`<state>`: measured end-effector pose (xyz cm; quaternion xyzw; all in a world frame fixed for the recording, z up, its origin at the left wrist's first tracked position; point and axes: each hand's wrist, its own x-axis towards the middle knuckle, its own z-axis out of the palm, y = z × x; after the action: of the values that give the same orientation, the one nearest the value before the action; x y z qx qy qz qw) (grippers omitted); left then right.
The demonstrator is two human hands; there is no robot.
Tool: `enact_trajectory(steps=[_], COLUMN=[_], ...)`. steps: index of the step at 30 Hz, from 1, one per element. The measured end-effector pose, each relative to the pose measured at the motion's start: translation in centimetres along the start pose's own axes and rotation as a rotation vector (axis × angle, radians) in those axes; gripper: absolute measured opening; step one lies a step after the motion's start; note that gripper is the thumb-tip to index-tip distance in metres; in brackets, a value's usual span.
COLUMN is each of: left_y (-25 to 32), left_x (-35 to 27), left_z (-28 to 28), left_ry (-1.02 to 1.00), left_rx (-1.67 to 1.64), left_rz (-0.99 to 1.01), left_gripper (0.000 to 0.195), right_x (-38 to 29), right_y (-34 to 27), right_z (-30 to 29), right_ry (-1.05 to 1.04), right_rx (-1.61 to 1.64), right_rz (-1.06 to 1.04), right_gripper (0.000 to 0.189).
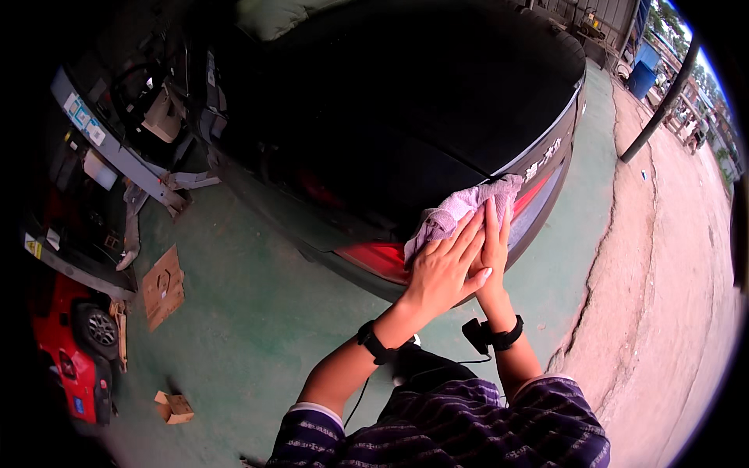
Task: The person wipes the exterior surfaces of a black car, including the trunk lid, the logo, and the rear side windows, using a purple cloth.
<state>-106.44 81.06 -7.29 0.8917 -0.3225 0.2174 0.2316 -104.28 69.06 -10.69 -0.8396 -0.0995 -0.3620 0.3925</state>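
A crumpled pinkish-grey cloth [447,216] lies against the rear corner of a black car [374,140]. My left hand [445,260] presses it with the fingers laid flat and the thumb out to the side. Beside it, partly overlapped, my right hand [495,248] holds the cloth with straight fingers. Red tail lamp [377,257] glass shows left of the cloth, and another red strip [531,196] shows to its right. The cloth and hands cover the lamp between them. A black band is on each wrist; the right one carries a small box with a cable.
At left stands a grey lift post [117,140] with stickers, its arm [196,178] reaching towards the car. A flattened cardboard sheet [164,286] and a small open carton [174,408] lie on the green floor [246,351]. A red car [73,351] stands far left; a pole [661,105] stands right.
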Motion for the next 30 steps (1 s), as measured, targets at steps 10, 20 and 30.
enact_trajectory(steps=[10,20,30], left_y=[0.8,-4.9,-22.8], left_x=[1.7,0.1,-1.1], left_z=[-1.0,-4.6,-13.3], left_ry=[-0.212,0.012,0.092], left_rx=[-0.039,-0.286,-0.334], left_rz=[0.023,0.185,0.116], left_gripper=[0.073,0.077,0.07], right_x=[-0.2,2.8,9.2], right_y=[0.1,-7.9,-20.1], right_z=[-0.6,-0.3,16.8], right_ry=[-0.052,-0.251,-0.233], right_rx=[0.226,-0.064,-0.6], right_rz=[0.125,0.078,0.072], right_gripper=[0.052,0.057,0.061])
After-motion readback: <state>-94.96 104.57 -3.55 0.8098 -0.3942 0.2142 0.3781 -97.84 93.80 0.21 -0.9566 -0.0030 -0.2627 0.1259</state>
